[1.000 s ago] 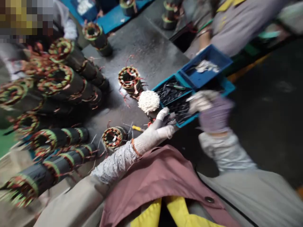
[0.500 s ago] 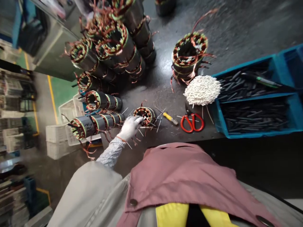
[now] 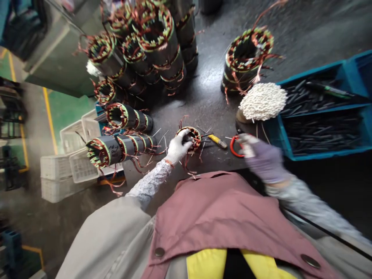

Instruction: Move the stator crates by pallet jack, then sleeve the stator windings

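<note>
My left hand [image 3: 178,147], in a white glove, grips the rim of a small motor stator [image 3: 197,137] with green slot liners and copper leads, thumb and fingers partly inside the bore. My right hand [image 3: 260,157], in a purple and white glove, is blurred by motion. Its fingers are closed at the red-handled scissors [image 3: 233,147], covering one handle loop. Between the two hands lies a yellow-handled tool [image 3: 217,141]. Thin white ties [image 3: 162,136] are scattered around the stator.
Stacked stators [image 3: 162,50] stand at the back left, with others lying below them. A larger stator stack [image 3: 247,58] stands behind a bundle of white ties [image 3: 263,101]. Blue bins [image 3: 283,141] of black sleeves sit on the right, white crates [image 3: 55,170] on the left.
My right hand has come into view from the right and reached the scissors. My left hand has shifted its hold on the small stator. The whole view has moved slightly.
</note>
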Demonstrator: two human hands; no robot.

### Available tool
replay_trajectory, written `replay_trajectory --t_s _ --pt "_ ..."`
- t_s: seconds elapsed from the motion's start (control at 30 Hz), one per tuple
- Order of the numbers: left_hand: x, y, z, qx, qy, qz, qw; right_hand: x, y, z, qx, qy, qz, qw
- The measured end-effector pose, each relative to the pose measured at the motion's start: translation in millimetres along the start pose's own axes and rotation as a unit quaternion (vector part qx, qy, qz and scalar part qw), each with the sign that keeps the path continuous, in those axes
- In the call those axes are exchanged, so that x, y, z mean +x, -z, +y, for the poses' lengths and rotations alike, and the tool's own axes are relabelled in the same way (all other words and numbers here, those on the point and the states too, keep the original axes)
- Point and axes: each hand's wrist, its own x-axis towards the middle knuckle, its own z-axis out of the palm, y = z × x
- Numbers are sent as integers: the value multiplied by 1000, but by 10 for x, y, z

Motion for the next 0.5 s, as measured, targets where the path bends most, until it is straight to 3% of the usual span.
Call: replay_trajectory --t_s 0.1,0.17,0.27,0.37,0.43,0.5 --pt "72 92 -60 -29 -32 107 993 141 -270 -371 4 92 -40 995" --pt "99 160 -97 57 -118 141 981 283 -419 -552 -15 116 -60 991" --pt "154 196 -135 250 -261 34 932 436 -563 -664 -43 145 -104 983" --pt "272 139 -127 357 -322 -54 875 455 -661 -670 -62 152 -134 977" --pt "363 82 -105 370 -331 -57 866 426 -712 -666 -68 139 -133 979" --pt "433 41 -98 335 -330 -49 881 402 -740 -667 -72 134 -136 979"
